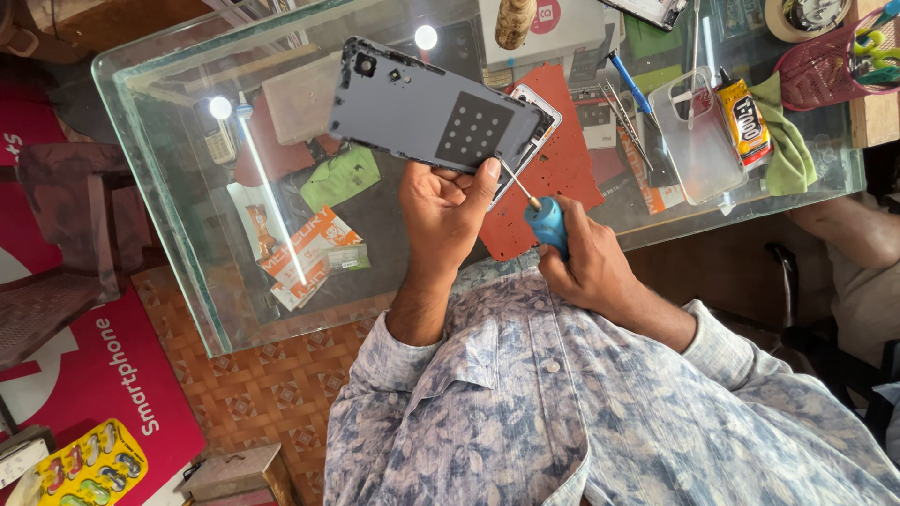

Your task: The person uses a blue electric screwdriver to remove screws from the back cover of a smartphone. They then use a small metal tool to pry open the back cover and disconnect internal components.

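Hiding most of the phone body point(536, 122) behind the grey back cover point(427, 112); only a white-edged corner showing at the right. Screwdriver tip lost at the cover's lower right edge, contact point hard to make out. Left hand point(442, 208) gripping the cover from below, thumb pressing its lower edge, other fingers tucked behind, out of sight. Right hand point(586, 262) curling tight round the blue screwdriver point(542, 217), fingers pressed together on the handle. Shaft pointing up-left toward the phone. Cover's long axis running left-right, tilting down to the right, held above the glass table point(169, 234) w/ red mat point(562, 173) beneath.
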Action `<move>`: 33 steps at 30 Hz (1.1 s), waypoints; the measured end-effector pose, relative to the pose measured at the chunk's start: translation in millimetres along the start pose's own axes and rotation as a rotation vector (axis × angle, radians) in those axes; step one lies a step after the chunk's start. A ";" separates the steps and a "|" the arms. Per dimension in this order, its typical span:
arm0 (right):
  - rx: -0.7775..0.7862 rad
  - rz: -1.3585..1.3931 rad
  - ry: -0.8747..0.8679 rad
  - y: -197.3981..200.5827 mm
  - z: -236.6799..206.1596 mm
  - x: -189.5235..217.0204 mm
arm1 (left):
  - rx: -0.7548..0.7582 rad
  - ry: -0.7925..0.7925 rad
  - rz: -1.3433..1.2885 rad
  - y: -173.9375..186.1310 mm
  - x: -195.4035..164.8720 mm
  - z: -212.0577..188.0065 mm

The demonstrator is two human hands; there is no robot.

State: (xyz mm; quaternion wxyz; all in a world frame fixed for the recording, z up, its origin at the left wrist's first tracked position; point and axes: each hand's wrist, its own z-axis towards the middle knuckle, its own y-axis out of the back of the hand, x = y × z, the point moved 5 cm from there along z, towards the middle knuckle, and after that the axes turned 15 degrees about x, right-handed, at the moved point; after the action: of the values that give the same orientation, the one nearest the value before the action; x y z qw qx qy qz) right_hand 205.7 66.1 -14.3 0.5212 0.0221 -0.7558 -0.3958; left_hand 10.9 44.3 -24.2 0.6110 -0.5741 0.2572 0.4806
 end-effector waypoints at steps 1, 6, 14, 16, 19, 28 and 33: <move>-0.011 0.009 0.000 2.0 0.7 -0.5 | 0.001 0.000 0.012 -0.2 -0.1 -0.6; -0.039 0.037 -0.050 8.9 1.3 -4.3 | -0.027 -0.002 0.018 5.0 -1.4 -1.8; 0.010 0.065 -0.027 8.9 4.3 -4.9 | -0.041 0.016 0.081 10.9 -8.9 1.2; 0.005 0.091 -0.030 12.3 5.6 -6.0 | -0.057 0.036 0.053 12.2 -9.5 2.0; 0.021 0.162 -0.062 16.6 5.4 -7.1 | -0.059 0.040 0.052 11.4 -10.5 0.9; 0.109 0.045 -0.023 8.3 6.3 3.8 | 0.044 -0.041 -0.077 6.4 -13.3 5.1; 0.050 -0.029 0.010 5.8 5.1 1.1 | 0.041 -0.072 -0.016 8.2 -16.7 3.1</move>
State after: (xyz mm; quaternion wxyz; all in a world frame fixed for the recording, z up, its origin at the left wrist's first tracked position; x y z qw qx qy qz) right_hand 203.3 72.5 -10.6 0.5185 0.0482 -0.7625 -0.3841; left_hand -3.9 41.3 -12.7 0.6354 -0.5457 0.2402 0.4906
